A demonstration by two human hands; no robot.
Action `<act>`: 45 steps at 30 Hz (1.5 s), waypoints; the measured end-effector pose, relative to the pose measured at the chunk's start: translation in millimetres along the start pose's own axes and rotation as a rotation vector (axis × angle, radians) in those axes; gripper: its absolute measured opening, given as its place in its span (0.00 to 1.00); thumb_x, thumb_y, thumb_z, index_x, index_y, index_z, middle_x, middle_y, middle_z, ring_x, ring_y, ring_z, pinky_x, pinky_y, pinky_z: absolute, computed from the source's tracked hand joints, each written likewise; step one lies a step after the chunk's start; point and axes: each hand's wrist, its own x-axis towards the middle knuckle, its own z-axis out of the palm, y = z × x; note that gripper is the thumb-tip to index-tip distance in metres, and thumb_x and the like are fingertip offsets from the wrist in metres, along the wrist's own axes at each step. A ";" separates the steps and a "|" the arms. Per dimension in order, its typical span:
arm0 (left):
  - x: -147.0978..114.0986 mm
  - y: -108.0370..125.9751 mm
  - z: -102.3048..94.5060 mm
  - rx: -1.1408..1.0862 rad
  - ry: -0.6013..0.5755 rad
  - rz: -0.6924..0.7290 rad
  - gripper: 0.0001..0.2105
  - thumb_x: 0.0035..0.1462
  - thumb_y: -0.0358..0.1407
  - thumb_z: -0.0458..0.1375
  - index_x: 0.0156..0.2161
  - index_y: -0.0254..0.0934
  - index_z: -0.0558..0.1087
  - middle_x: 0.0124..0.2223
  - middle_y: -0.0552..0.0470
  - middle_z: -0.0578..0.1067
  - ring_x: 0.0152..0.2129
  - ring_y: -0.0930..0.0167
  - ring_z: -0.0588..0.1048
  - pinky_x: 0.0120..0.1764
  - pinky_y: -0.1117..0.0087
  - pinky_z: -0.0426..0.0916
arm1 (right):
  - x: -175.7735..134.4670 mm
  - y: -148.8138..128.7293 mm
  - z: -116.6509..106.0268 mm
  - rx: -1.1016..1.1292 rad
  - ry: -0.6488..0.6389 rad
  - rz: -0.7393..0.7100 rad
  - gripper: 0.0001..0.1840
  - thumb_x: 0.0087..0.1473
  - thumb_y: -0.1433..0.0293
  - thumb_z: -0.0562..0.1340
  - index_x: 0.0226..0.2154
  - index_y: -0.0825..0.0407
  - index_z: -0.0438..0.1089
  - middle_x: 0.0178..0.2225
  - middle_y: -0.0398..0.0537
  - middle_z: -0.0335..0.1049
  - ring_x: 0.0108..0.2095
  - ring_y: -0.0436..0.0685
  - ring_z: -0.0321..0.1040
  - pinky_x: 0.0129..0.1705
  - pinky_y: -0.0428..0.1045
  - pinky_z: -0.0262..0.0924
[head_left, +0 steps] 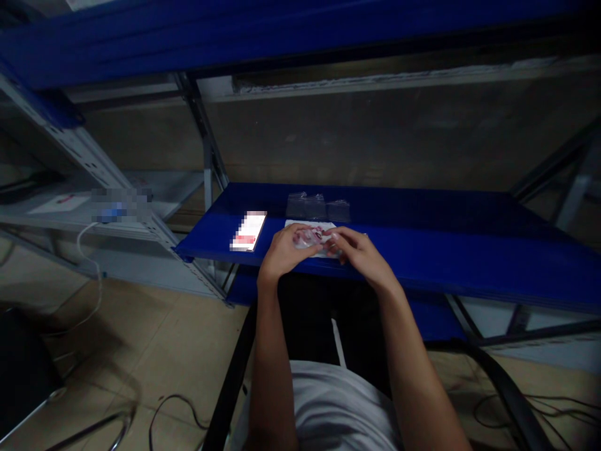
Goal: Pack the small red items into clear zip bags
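My left hand (284, 248) is closed around the left side of a small clear plastic bag (307, 237) with pink and dark red pieces in it; what the pieces are is too small to tell. At the bag's right side, the bent fingers of my right hand (354, 247) pinch its edge, partly hiding it. Beneath both hands lies a white sheet (293, 223) on the blue shelf (436, 244). Just behind it, flat clear plastic bags (306, 205) rest on the same surface.
A lit phone (250, 231) lies left of my hands. A blue upper beam (300, 34) crosses overhead. To the left stands a grey shelf (183, 188) with a paper and a white cable (98, 275). Black chair arms flank me, and cables lie on the floor.
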 end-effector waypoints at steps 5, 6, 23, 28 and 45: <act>-2.8 -10.4 -7.9 0.157 0.105 -0.014 0.18 0.53 0.40 0.72 0.48 0.38 0.78 0.48 0.45 0.78 0.44 0.64 0.78 0.50 0.62 0.73 | 23.9 26.5 -18.4 -0.320 0.179 -0.051 0.11 0.59 0.62 0.63 0.39 0.51 0.77 0.33 0.50 0.79 0.32 0.57 0.72 0.33 0.49 0.61; -3.1 -12.7 -8.8 0.159 0.113 -0.015 0.19 0.53 0.40 0.72 0.49 0.38 0.78 0.49 0.45 0.77 0.44 0.64 0.78 0.50 0.62 0.73 | 29.6 30.2 -17.4 -0.405 0.171 -0.059 0.10 0.58 0.65 0.62 0.38 0.51 0.77 0.33 0.50 0.80 0.33 0.57 0.73 0.35 0.49 0.61; -3.4 -9.6 -9.6 0.193 0.087 -0.024 0.18 0.55 0.40 0.71 0.49 0.36 0.78 0.48 0.45 0.77 0.46 0.64 0.78 0.53 0.62 0.72 | 62.2 46.3 17.9 -0.856 0.067 -0.004 0.13 0.62 0.72 0.61 0.48 0.51 0.77 0.41 0.56 0.81 0.41 0.60 0.76 0.41 0.49 0.60; -4.1 -10.1 -9.6 0.200 0.086 -0.022 0.18 0.55 0.40 0.71 0.49 0.37 0.78 0.48 0.46 0.77 0.47 0.64 0.78 0.53 0.62 0.72 | 64.4 49.9 17.9 -0.830 0.076 -0.046 0.12 0.61 0.74 0.61 0.45 0.52 0.78 0.41 0.56 0.81 0.41 0.60 0.76 0.41 0.49 0.59; -0.8 -8.4 4.4 0.003 -0.006 0.003 0.20 0.53 0.40 0.72 0.51 0.41 0.78 0.49 0.48 0.83 0.47 0.64 0.81 0.55 0.63 0.73 | 6.2 0.4 -2.2 0.043 0.349 -0.031 0.10 0.48 0.64 0.68 0.33 0.50 0.73 0.33 0.51 0.78 0.33 0.58 0.74 0.39 0.52 0.66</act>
